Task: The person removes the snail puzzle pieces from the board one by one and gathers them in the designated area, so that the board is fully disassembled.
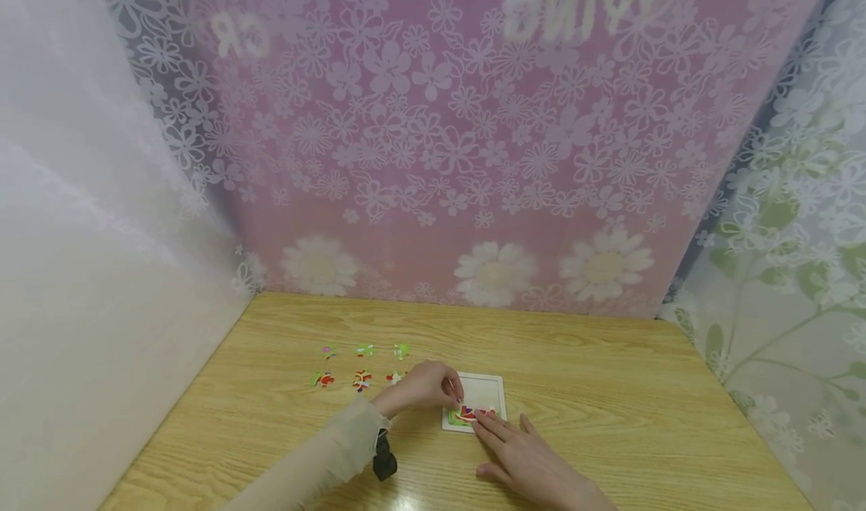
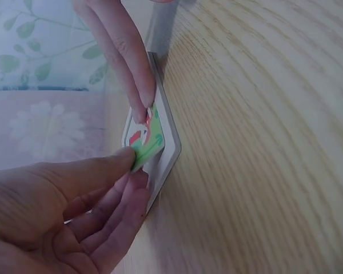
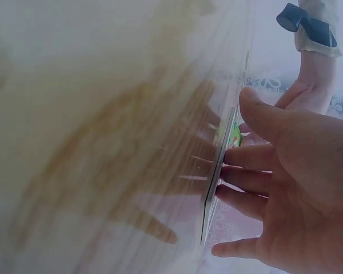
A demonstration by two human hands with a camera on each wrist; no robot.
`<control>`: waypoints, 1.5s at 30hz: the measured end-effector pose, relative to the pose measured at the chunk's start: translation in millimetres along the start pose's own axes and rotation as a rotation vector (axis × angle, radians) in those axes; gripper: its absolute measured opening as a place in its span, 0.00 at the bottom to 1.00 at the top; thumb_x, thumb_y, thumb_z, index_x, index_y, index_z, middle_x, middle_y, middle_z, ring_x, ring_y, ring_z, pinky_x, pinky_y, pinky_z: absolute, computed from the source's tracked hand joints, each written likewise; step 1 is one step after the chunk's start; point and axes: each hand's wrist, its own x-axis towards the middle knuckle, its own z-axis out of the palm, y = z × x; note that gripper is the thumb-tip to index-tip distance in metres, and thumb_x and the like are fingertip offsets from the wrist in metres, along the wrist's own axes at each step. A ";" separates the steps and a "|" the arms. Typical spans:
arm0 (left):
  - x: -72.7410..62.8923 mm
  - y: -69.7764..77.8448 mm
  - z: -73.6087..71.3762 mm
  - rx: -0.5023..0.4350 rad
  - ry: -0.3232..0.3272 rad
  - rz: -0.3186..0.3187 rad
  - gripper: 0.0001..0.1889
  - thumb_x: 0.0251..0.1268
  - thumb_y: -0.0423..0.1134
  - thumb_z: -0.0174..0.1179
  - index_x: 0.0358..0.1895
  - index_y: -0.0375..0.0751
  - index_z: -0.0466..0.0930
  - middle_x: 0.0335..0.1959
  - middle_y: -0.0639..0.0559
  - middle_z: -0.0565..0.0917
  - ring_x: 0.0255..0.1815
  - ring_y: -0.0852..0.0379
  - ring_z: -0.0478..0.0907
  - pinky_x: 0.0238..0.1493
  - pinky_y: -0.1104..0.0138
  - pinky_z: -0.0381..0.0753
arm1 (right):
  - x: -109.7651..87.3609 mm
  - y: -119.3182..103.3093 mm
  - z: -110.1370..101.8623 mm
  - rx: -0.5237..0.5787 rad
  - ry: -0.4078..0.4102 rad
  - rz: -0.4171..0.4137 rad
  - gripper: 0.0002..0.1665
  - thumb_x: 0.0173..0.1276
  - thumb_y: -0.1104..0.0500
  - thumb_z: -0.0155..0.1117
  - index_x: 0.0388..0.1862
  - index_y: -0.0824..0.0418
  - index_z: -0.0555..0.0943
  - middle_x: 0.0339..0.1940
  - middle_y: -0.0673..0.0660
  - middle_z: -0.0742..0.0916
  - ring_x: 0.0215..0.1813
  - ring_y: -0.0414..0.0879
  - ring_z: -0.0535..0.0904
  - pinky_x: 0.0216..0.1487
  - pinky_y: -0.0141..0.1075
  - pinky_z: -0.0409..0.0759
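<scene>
A white square puzzle tray (image 1: 482, 380) lies on the table, with joined jigsaw pieces (image 1: 467, 415) in green, red and white along its near side. My left hand (image 1: 428, 385) reaches over the tray's left side. In the left wrist view, its thumb and fingers pinch a green-edged jigsaw piece (image 2: 150, 149) at the corner, where it tilts up from the tray. From the right, my right hand (image 1: 526, 455) rests straight fingertips on the joined pieces. The right wrist view shows those fingers (image 3: 248, 174) extended at the tray's edge (image 3: 214, 182), with the thumb held apart.
Several loose jigsaw pieces (image 1: 362, 379) lie in two rows left of the tray, one partly behind my left hand. A black band with a camera (image 1: 384, 458) sits on the left wrist. Flowered curtains (image 1: 433, 195) hang behind and beside the wooden table (image 1: 595, 376).
</scene>
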 end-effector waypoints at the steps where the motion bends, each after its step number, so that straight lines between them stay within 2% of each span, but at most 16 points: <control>1: -0.4 -0.5 -0.3 -0.009 0.000 0.004 0.04 0.57 0.33 0.74 0.30 0.43 0.87 0.22 0.62 0.82 0.24 0.70 0.74 0.30 0.75 0.72 | 0.0 0.0 -0.1 0.002 -0.001 0.000 0.41 0.77 0.37 0.52 0.74 0.67 0.70 0.75 0.63 0.72 0.72 0.60 0.72 0.62 0.71 0.70; 6: -1.5 -5.8 -0.9 -0.044 -0.007 0.021 0.03 0.60 0.33 0.73 0.31 0.44 0.88 0.24 0.61 0.84 0.25 0.71 0.76 0.32 0.76 0.75 | 0.0 -0.1 -0.6 0.001 -0.004 -0.003 0.41 0.77 0.37 0.52 0.74 0.67 0.69 0.76 0.64 0.72 0.72 0.60 0.72 0.62 0.71 0.69; 11: -1.0 -11.0 -5.2 -0.072 0.014 0.021 0.03 0.63 0.34 0.71 0.32 0.46 0.88 0.25 0.62 0.84 0.26 0.69 0.77 0.31 0.74 0.76 | -0.1 -0.4 -0.5 -0.014 -0.003 -0.003 0.41 0.77 0.37 0.52 0.75 0.66 0.69 0.76 0.63 0.72 0.72 0.59 0.72 0.63 0.70 0.70; 17: -2.7 -18.1 -17.3 -0.166 0.047 0.017 0.03 0.66 0.35 0.68 0.34 0.47 0.88 0.28 0.61 0.85 0.29 0.65 0.81 0.32 0.72 0.80 | 0.3 -0.3 0.0 -0.025 0.008 -0.010 0.41 0.77 0.37 0.52 0.74 0.67 0.70 0.76 0.62 0.72 0.72 0.59 0.72 0.62 0.70 0.70; 19: -4.2 -23.2 -21.5 -0.214 0.044 0.016 0.01 0.66 0.35 0.68 0.36 0.45 0.88 0.30 0.60 0.86 0.31 0.61 0.83 0.34 0.67 0.84 | 0.8 -0.1 -0.2 -0.017 0.003 -0.008 0.41 0.77 0.37 0.52 0.74 0.67 0.69 0.76 0.62 0.71 0.73 0.59 0.72 0.62 0.71 0.70; 24: -12.2 -33.7 -32.8 -0.315 0.031 0.002 0.03 0.69 0.35 0.66 0.41 0.41 0.88 0.34 0.53 0.87 0.37 0.48 0.86 0.38 0.56 0.88 | 1.1 0.7 -0.4 -0.001 0.000 -0.014 0.41 0.78 0.38 0.52 0.75 0.67 0.69 0.77 0.61 0.71 0.73 0.59 0.71 0.62 0.71 0.70; 30: -23.6 -40.1 -46.9 -0.343 0.044 -0.016 0.07 0.70 0.35 0.65 0.45 0.37 0.87 0.36 0.49 0.88 0.39 0.44 0.86 0.39 0.57 0.88 | 0.8 1.4 0.1 -0.010 0.011 -0.023 0.41 0.78 0.38 0.52 0.74 0.67 0.69 0.76 0.61 0.71 0.72 0.59 0.72 0.61 0.71 0.71; 36: -37.6 -44.7 -60.2 -0.375 0.054 -0.026 0.09 0.71 0.35 0.64 0.46 0.34 0.86 0.38 0.46 0.88 0.40 0.36 0.84 0.41 0.48 0.86 | 1.3 0.9 -0.7 -0.013 0.002 -0.014 0.41 0.77 0.37 0.52 0.74 0.67 0.70 0.76 0.61 0.72 0.73 0.58 0.71 0.62 0.70 0.70; 39: -44.9 -50.6 -65.3 -0.399 0.060 -0.046 0.10 0.71 0.36 0.64 0.48 0.33 0.85 0.40 0.46 0.88 0.42 0.36 0.84 0.43 0.47 0.86 | 1.5 0.7 -1.5 -0.007 -0.003 -0.015 0.41 0.77 0.38 0.52 0.74 0.67 0.69 0.76 0.62 0.72 0.73 0.58 0.71 0.62 0.70 0.70; 45: -59.0 -65.7 -72.3 -0.420 0.088 -0.073 0.11 0.71 0.37 0.64 0.49 0.33 0.85 0.42 0.47 0.88 0.45 0.44 0.85 0.47 0.53 0.87 | 1.9 0.9 -2.6 -0.002 -0.015 -0.019 0.42 0.77 0.37 0.52 0.74 0.67 0.69 0.77 0.62 0.71 0.74 0.58 0.70 0.62 0.71 0.70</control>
